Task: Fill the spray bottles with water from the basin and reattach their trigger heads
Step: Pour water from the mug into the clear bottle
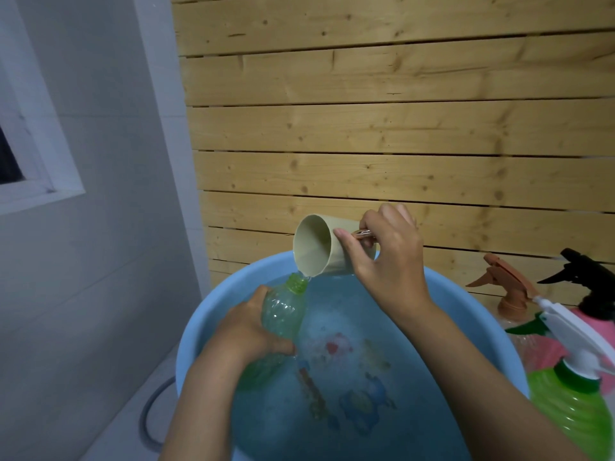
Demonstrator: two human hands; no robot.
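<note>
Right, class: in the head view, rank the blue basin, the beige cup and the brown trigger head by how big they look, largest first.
1. Blue basin, by far the largest.
2. Beige cup.
3. Brown trigger head, though it looks close to the cup in size and stands further back, so this order is unsure.

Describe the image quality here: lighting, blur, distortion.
Head view: dim, flat indoor light with no hard shadows; wide-angle lens bows the wooden slats and the window frame; the bottle in the left hand and the cup in the right hand are fairly sharp; the spray heads at the right edge are soft; printing under the basin water looks smeared.
</note>
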